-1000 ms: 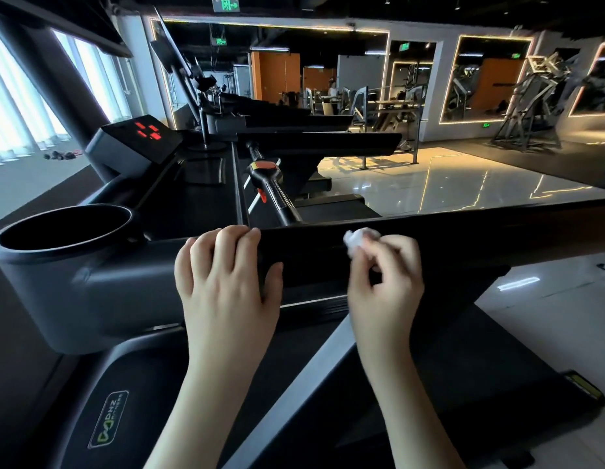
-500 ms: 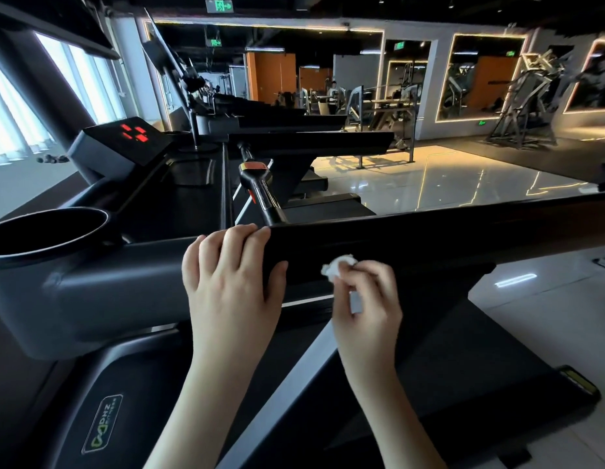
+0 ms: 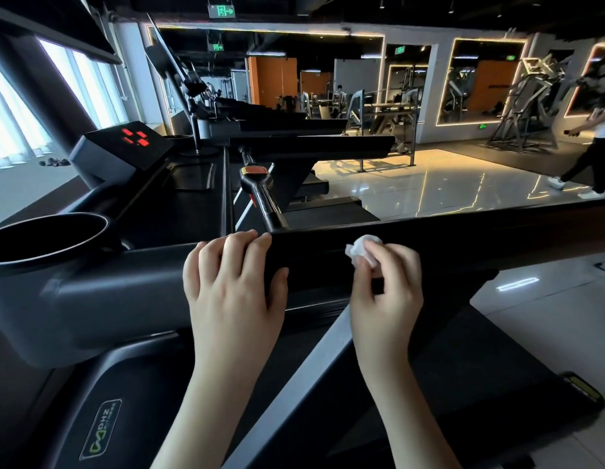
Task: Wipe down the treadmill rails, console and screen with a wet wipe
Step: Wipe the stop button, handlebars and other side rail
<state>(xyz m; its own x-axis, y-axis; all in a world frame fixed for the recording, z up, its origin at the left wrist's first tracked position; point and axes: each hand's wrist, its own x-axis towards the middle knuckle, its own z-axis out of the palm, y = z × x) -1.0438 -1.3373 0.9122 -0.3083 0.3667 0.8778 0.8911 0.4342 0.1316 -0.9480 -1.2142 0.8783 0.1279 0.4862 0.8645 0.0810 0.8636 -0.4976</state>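
Right hand (image 3: 387,292) raised wipe (image 3: 360,250) up rail (image 3: 480,238), left hand (image 3: 231,289) near cup holder (image 3: 105,226)

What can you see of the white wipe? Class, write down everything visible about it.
The wipe is small, white and crumpled into a wad, like thin soft tissue; dampness cannot be judged. The right hand pinches it, so only its upper left part shows. It appears pressed against the near face of the dark rail, just below the top edge, apart from the left hand gripping that rail.
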